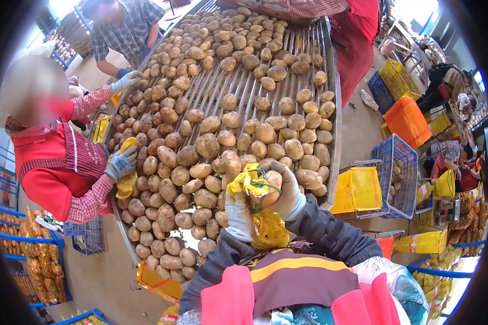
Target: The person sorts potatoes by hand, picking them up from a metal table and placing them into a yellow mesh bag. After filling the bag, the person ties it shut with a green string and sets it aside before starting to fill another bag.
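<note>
Just over the near edge of the potato table, both my gloved hands are close together in front of my chest. My left hand [238,215] is closed on a yellow mesh bag [270,230], whose bunched top sticks up above the fingers and whose body hangs below. A potato [271,187] sits in my right hand [290,196], fingers wrapped round it, right beside the bag. A green cord [263,201] loops around the bag's top and across the potato. Loose potatoes [207,145] lie just beyond my hands.
A slatted metal table [244,86] carries many potatoes. A co-worker's gloved hand [123,164] holds yellow mesh at the left edge; other people stand at the far end. To the right are a yellow bag on a stand [357,189], a blue crate [398,162] and an orange crate [408,122].
</note>
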Motion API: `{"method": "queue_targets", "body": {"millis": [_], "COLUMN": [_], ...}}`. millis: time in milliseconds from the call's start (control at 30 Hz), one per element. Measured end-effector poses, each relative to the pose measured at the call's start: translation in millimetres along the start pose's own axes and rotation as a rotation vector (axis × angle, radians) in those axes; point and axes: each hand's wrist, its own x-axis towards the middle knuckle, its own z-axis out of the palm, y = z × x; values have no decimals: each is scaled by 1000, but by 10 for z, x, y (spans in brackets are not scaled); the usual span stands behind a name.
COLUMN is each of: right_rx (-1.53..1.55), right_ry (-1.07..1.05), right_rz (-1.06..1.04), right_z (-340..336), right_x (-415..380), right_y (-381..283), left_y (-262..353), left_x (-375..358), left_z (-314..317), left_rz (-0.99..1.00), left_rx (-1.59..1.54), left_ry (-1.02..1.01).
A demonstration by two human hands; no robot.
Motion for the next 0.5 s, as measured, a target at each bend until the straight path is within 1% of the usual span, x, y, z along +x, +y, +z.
{"method": "queue_targets", "body": {"millis": [33, 100, 133, 167, 200, 267, 300, 333, 367, 400, 433, 467, 500], "right_rx": [3, -40, -52, -52, -19, 73, 71, 130, 187, 225, 222, 223, 223], "right_ry": [2, 8, -42, -41, 1, 64, 66, 49, 32, -104, -101, -163, -227], "right_rz": [-2, -42, -72, -74, -64, -82, -88, -61, -33, -2, -7, 26, 61], "right_z": [-33, -83, -147, -138, -112, -178, -148, -88, -64, -127, -173, -162, -146], "right_x": [16, 47, 78, 56, 26, 57, 27, -30, -74, -45, -49, -55, -53], "right_y": [-2, -19, -17, -30, -47, -94, -140, -192, -237, -262, -280, -291, -294], "left_y": [-6, 15, 32, 141, 282, 211, 175, 69, 45, 48, 33, 57, 180], "left_x": [-7, -13, -5, -44, -48, -83, -99, -81, -75, -71, -75, -70, -139], "left_z": [-27, -86, -109, -61, -73, -383, -539, -819, -973, -1032, -1071, -1056, -868], "left_rz": [-3, -45, -38, -116, -244, -136, -97, -162, -209, -262, -309, -350, -407], "left_rx": [2, -208, -217, -283, -469, -189, -45, -151, -152, -139, -128, -123, -226], "left_ry": [-2, -139, -172, -155, -267, -153, -89, -118, -100, -88, -92, -116, -149]}}
